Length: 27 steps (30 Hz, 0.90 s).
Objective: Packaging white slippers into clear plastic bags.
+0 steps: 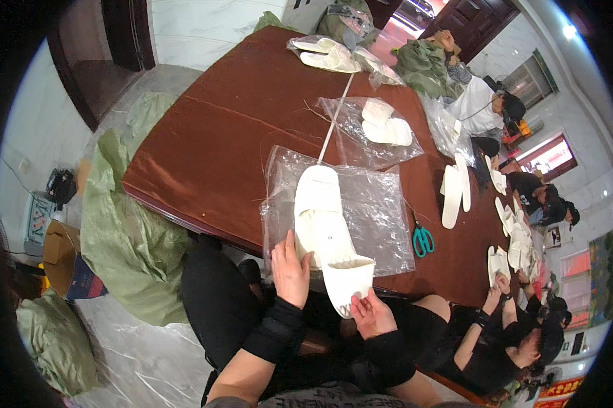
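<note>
Two white slide slippers lie overlapping, pointing opposite ways, on a clear plastic bag. The far slipper (317, 187) rests on the bag (378, 211). The near slipper (347, 277) reaches over the table edge towards me, its strap close to me. My right hand (374, 315) grips its near end, thumb and fingers pressed on the sole. Alongside the slippers' left edge lies my left hand (291, 270), fingers stretched out and thumb apart, touching or nearly touching the far slipper. Dark bands cover both wrists.
Teal-handled scissors (423, 242) lie right of the bag. Further off are another bagged slipper pair (388, 132), a loose pair (456, 190) and a thin white strip (336, 121) on the brown tablecloth (215, 129). Green sacks (133, 234) stand left. Other people (517, 347) work along the right side.
</note>
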Tool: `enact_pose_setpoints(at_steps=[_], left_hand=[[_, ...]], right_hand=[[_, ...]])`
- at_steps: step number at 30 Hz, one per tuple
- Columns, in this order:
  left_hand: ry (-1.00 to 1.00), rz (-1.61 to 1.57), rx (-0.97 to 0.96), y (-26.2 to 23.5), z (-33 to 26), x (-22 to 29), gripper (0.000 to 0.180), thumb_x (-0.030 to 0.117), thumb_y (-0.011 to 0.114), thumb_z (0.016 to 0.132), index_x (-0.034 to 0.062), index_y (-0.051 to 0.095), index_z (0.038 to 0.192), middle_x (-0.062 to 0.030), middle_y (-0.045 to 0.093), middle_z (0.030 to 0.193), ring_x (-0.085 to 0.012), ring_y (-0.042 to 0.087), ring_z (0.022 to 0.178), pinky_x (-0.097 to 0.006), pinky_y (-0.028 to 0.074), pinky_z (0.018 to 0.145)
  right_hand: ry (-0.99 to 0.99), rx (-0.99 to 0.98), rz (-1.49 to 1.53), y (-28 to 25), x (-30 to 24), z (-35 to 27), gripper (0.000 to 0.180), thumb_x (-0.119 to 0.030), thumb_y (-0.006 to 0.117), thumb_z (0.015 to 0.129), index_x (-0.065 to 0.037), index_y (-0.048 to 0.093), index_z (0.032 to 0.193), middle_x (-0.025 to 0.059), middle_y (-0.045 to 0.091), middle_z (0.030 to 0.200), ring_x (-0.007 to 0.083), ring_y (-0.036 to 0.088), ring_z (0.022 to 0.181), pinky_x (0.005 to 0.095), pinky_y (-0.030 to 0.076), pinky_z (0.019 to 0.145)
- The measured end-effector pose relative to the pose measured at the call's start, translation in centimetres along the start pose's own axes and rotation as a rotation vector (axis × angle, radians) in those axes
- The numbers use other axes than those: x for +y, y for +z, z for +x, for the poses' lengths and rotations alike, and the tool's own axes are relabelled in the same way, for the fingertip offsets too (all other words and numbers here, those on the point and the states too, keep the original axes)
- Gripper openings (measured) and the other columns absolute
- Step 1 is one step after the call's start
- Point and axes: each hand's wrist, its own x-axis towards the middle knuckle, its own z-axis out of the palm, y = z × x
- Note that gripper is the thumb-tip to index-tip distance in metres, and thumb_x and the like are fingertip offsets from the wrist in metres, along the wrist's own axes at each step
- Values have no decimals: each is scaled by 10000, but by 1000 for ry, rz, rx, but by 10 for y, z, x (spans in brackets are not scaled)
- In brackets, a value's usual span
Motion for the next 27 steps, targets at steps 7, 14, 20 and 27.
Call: enact_pose_setpoints(at_steps=[7,14,20,27], left_hand=[[6,19,-30,1,1,-5,579,34,657,789,-35,436,1319,-188,505,1079,-349,504,977,-411,428,848],[20,1,0,4,4,-4,518,-54,571,747,-37,487,1258,-206,517,1032,-381,509,965,-434,426,838],[-5,-47,-51,9,-5,3,455,31,627,829,-27,485,1257,-207,501,1101,-375,490,1028,-424,410,893],[70,-77,-148,-20,4,9,240,30,625,819,-6,603,1055,-143,568,984,-343,546,918,-406,450,791]], right_hand=[[10,-39,153,38,19,24,264,-203,538,966,15,513,1113,119,548,1034,240,578,1041,366,481,957],[-26,-235,362,91,23,63,258,-136,522,966,67,484,1122,153,560,1092,262,587,1069,364,499,974],[-165,-249,325,52,-19,58,113,-133,568,942,-21,565,957,110,611,968,231,629,944,348,541,835],[-589,-203,-229,-63,-172,49,111,-96,556,900,3,574,947,85,602,859,186,604,759,312,521,686]])
